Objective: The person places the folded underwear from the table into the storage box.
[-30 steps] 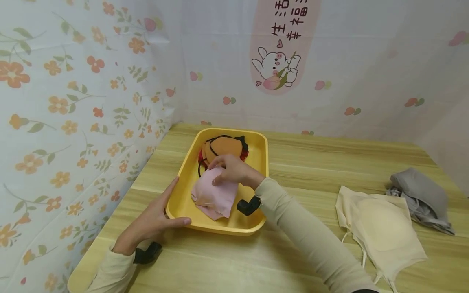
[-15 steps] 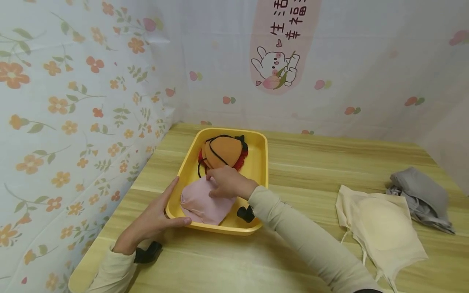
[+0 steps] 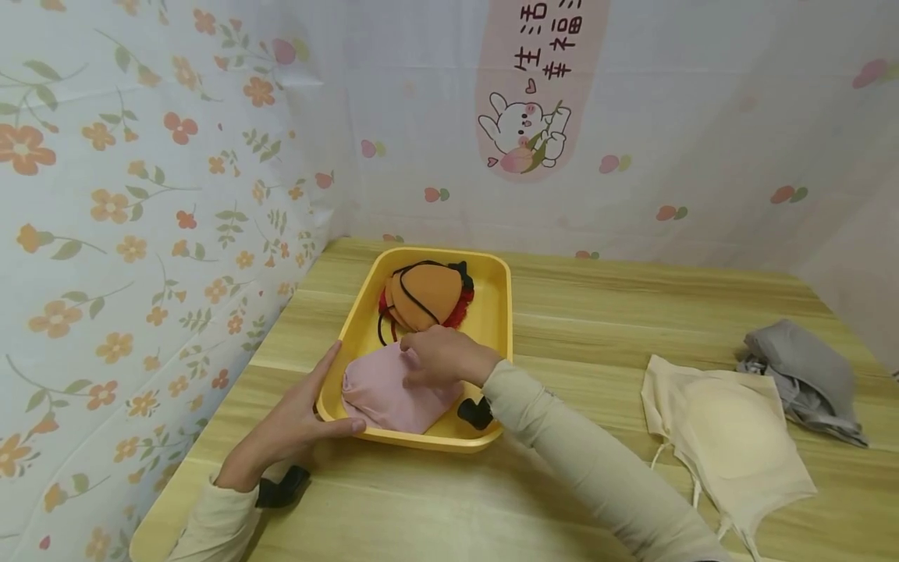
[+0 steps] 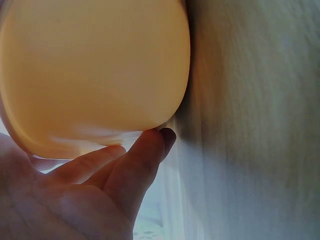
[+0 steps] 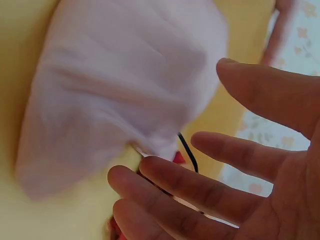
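Observation:
In the head view, my left hand [image 3: 300,417] holds the near-left corner of a yellow plastic tray [image 3: 507,312], thumb by the front rim and fingers along the left side. The left wrist view shows those fingers against the outside of the tray. My right hand [image 3: 449,357] is inside the tray above a folded pink bra [image 3: 393,394]. Its fingers are spread and relaxed, with nothing between them in the right wrist view, beside the pink fabric [image 5: 115,85]. Behind it in the tray sits a folded orange bra [image 3: 424,293] with black straps and red lace.
To the right on the wooden table [image 3: 576,328] lies a cream padded camisole bra [image 3: 733,425] with thin straps. A crumpled grey bra [image 3: 804,375] lies just behind it. Floral cloth walls [image 3: 175,195] border the table at the left and back.
The pink bra has shifted left and toward the tray's front, and lies flatter. My right hand has come down and nearer with it, uncovering the orange bra. The left hand has not moved.

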Tool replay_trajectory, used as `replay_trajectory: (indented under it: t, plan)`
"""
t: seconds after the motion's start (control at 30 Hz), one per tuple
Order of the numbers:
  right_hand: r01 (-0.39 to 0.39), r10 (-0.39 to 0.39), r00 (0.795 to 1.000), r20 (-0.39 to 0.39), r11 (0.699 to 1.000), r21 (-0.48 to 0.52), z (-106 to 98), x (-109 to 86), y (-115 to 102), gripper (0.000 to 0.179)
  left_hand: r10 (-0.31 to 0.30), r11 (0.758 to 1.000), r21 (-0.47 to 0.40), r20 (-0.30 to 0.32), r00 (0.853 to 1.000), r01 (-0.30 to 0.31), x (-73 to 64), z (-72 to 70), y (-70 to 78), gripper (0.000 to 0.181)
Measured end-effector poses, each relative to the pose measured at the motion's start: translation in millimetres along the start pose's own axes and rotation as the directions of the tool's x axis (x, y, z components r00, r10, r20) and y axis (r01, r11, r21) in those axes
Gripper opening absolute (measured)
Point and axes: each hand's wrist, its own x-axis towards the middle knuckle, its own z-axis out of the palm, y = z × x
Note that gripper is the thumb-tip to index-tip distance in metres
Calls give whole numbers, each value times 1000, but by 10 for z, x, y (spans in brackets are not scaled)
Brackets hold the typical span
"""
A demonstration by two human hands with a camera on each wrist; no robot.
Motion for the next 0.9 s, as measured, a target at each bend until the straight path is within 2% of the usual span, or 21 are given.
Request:
replay_trajectory:
  t: [0.17,0.3,0.4,0.53,0.57,0.63,0.73,0.8,0.9]
  plan:
    - [35,-32,998,-56,998,49,-109,-139,32,50,-2,1000,-1,3,1000,2,-10,4,-13,119]
    - [102,-93,981,-169,994,42,-210,-327,0,43,4,1000,-5,0,1000,-4,-9,-2,-15,119]
    - [127,-111,948,-297,991,36,-267,-475,-30,36,1,1000,-2,1,1000,-1,-5,-1,-14,119]
    - [135,-66,883,-466,984,118,-324,-648,-61,24,0,1000,18,-5,1000,0,-17,-1,-17,119]
    - [151,-53,867,-496,975,161,-335,-689,-59,20,0,1000,22,-8,1000,0,-20,0,-18,119]
    - [183,-12,857,-516,942,282,-363,-779,-46,13,5,1000,25,-13,1000,-5,-26,2,-21,118]
    - [220,32,872,-489,866,449,-402,-940,4,7,10,1000,25,-17,1000,-10,-23,7,-25,118]
    - [215,62,884,-464,828,519,-417,-1058,54,8,11,1000,25,-16,1000,-11,-19,10,-28,118]
    - [196,97,883,-459,813,548,-422,-1220,153,10,2,1000,18,-13,1000,-2,-22,7,-33,118]
